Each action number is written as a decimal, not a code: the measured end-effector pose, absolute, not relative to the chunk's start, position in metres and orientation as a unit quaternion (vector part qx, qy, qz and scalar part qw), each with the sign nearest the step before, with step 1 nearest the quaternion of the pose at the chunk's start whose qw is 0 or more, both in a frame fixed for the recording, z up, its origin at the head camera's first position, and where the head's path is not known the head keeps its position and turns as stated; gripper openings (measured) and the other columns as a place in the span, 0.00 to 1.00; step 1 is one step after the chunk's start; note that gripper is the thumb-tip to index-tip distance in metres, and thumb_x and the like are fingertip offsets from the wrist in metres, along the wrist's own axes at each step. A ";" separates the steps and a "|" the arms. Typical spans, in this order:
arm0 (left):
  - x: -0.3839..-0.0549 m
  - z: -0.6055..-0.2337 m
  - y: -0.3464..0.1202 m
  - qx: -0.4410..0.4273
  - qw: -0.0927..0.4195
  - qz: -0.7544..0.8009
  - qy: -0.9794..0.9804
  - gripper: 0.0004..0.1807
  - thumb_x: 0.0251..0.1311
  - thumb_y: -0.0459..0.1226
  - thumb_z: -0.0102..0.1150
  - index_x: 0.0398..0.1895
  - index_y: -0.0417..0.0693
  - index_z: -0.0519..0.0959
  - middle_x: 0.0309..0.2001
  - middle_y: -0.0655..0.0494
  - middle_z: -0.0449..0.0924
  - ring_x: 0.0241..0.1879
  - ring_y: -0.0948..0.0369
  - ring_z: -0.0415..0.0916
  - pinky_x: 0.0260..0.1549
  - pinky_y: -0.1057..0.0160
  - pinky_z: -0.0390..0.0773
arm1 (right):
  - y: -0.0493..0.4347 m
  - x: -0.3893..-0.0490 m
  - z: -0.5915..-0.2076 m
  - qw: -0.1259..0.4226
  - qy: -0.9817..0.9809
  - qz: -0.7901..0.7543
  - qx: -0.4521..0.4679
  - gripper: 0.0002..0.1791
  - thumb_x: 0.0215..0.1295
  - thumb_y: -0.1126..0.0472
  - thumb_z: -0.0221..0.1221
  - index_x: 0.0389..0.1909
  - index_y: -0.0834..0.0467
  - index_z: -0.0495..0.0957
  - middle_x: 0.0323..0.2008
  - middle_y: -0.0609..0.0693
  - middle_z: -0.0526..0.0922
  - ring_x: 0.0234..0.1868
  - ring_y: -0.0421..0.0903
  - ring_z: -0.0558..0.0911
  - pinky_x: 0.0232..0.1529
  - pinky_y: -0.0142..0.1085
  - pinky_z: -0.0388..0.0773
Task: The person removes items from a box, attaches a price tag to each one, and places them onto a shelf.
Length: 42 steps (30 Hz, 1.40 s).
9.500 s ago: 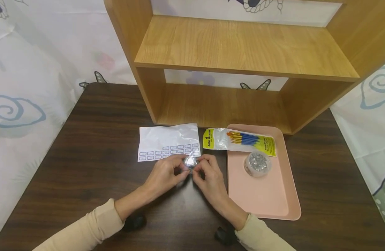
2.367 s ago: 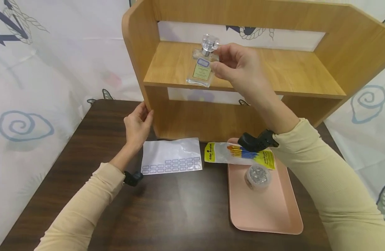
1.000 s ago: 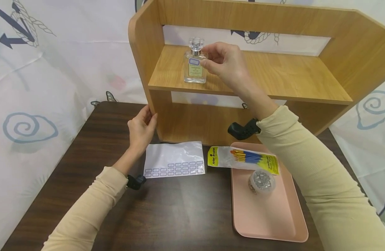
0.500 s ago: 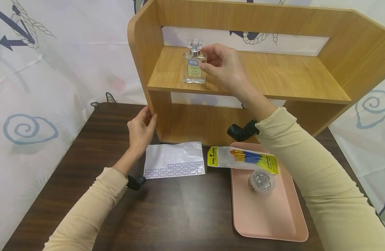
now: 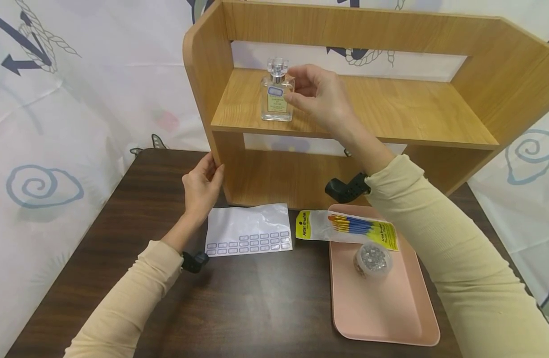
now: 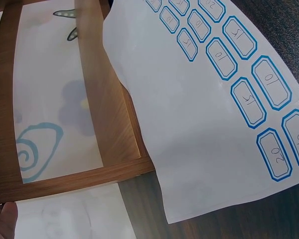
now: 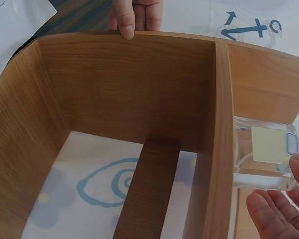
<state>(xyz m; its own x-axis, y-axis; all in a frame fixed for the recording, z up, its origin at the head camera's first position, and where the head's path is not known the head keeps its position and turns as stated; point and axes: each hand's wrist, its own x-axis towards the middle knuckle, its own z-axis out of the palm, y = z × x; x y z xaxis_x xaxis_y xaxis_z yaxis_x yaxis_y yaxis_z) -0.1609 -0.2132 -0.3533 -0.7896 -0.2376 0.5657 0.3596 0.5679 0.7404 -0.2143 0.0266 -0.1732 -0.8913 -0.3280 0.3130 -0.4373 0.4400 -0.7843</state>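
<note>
Has stood the bottle (image 5: 276, 102), earlier tilted in mid-air, upright on the shelf (image 5: 400, 107) at twelve o'clock; pinches it on its three-o'clock side with right hand (image 5: 321, 94), grips shelf's nine-o'clock side with left hand (image 5: 202, 188). Seems placed, not released.

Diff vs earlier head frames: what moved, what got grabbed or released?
Left hand moved up and left from mid-table, now gripping the shelf unit by its left side. Right hand moved up; the glass bottle, held tilted 2.4 s ago, now stands upright on the upper shelf, not yet released. Unchanged: label sheet, brush pack, jar, tray.
</note>
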 end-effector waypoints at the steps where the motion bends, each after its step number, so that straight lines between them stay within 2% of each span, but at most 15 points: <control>1: -0.161 -0.353 -0.213 -0.038 0.322 -0.464 -0.824 0.18 0.59 0.27 0.57 0.54 0.32 0.75 0.49 0.38 0.79 0.50 0.51 0.78 0.43 0.59 0.78 | 0.028 -0.214 -0.173 0.059 -0.846 0.480 0.226 0.23 0.62 0.66 0.59 0.59 0.61 0.71 0.50 0.54 0.79 0.49 0.42 0.79 0.50 0.27 0.75; 16: -0.162 -0.353 -0.211 -0.033 0.325 -0.460 -0.826 0.18 0.59 0.28 0.57 0.53 0.33 0.75 0.48 0.38 0.80 0.48 0.50 0.79 0.42 0.58 0.79 | 0.066 -0.192 -0.173 0.134 -0.814 0.507 0.251 0.20 0.62 0.67 0.59 0.56 0.64 0.72 0.47 0.58 0.78 0.49 0.46 0.79 0.54 0.32 0.73; 29: -0.159 -0.350 -0.211 -0.020 0.320 -0.460 -0.828 0.17 0.58 0.28 0.58 0.52 0.34 0.76 0.47 0.39 0.80 0.47 0.51 0.80 0.41 0.59 0.79 | 0.108 -0.159 -0.182 0.178 -0.826 0.480 0.237 0.21 0.59 0.67 0.61 0.54 0.63 0.74 0.47 0.57 0.79 0.47 0.39 0.78 0.53 0.28 0.74; 36: -0.160 -0.350 -0.212 -0.017 0.317 -0.454 -0.832 0.17 0.59 0.29 0.58 0.52 0.35 0.77 0.47 0.41 0.81 0.46 0.52 0.80 0.39 0.57 0.80 | 0.136 -0.141 -0.200 0.178 -0.834 0.475 0.218 0.21 0.58 0.68 0.62 0.54 0.63 0.74 0.45 0.54 0.81 0.44 0.33 0.79 0.44 0.21 0.75; 42: -0.161 -0.350 -0.211 -0.019 0.313 -0.463 -0.829 0.17 0.59 0.29 0.57 0.53 0.36 0.76 0.48 0.41 0.81 0.47 0.51 0.80 0.40 0.54 0.80 | 0.166 -0.126 -0.230 0.189 -0.843 0.459 0.206 0.22 0.57 0.70 0.63 0.54 0.63 0.75 0.42 0.45 0.82 0.44 0.32 0.79 0.43 0.19 0.74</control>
